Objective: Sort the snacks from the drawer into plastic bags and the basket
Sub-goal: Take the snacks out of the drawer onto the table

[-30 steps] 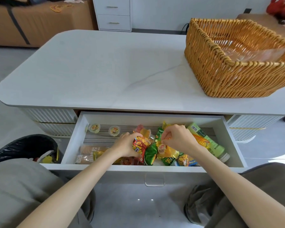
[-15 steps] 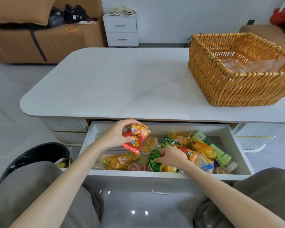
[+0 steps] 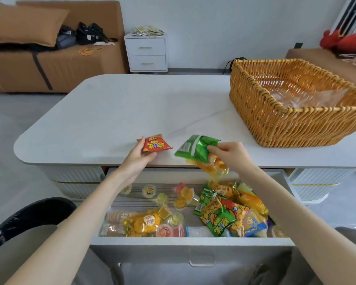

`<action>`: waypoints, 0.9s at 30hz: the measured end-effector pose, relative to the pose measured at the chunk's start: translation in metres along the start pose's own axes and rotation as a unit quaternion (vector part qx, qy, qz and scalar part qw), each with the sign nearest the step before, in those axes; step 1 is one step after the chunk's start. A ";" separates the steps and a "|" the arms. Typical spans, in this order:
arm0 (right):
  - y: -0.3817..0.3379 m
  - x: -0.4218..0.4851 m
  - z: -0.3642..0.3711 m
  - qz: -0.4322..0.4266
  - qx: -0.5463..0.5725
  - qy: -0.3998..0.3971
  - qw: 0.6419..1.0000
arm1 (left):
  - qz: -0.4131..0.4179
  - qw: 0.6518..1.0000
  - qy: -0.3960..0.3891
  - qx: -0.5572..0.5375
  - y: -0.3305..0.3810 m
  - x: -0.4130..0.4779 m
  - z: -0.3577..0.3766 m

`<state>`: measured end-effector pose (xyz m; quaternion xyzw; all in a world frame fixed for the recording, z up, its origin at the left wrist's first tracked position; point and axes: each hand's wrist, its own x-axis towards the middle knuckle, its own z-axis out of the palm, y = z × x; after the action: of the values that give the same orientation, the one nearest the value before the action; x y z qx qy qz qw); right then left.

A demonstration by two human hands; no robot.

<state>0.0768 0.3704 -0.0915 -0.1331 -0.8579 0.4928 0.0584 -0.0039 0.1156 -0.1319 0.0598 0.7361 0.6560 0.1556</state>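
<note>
Evidently light, crinkly and crushable, so best pinched by a sealed edge: red snack packet (image 3: pixel 155 144) gripped in left hand (image 3: pixel 139 162), green packet (image 3: pixel 194 149) and yellow packet (image 3: pixel 216 167) clutched in right hand (image 3: pixel 229 155), over the tabletop (image 3: pixel 132 112) at its six-o'clock edge, wicker basket (image 3: pixel 292 128) at two o'clock.

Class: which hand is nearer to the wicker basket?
Right. The right hand, gripping a green packet, is just left of the basket; the left hand, gripping a red packet, is farther left.

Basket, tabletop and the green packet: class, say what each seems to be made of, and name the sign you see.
Basket: woven wicker or rattan; golden strands interlaced, matt.
Tabletop: pale stone or stone-look slab; smooth, faint grey vein.
Green packet: thin plastic film or foil, glossy; crinkled and glinting.
</note>
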 end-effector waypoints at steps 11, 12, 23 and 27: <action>-0.008 0.026 0.014 0.097 0.180 -0.106 0.973 | 0.074 0.978 -0.011 0.196 0.025 -0.021 0.008; -0.007 0.020 0.013 0.088 0.141 -0.074 0.983 | 0.084 0.975 -0.002 0.206 0.029 -0.026 0.006; 0.035 -0.045 0.023 -0.068 -0.392 -0.257 0.881 | -0.063 0.810 -0.253 0.525 -0.032 -0.063 -0.007; 0.078 -0.038 0.034 -0.021 -0.546 -0.291 0.785 | -0.144 0.734 -0.278 0.603 -0.082 -0.060 0.004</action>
<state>0.1187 0.3692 -0.1749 0.0246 -0.9626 -0.0443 -0.2663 0.0633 0.0913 -0.2039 0.2137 0.9010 -0.0013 0.3776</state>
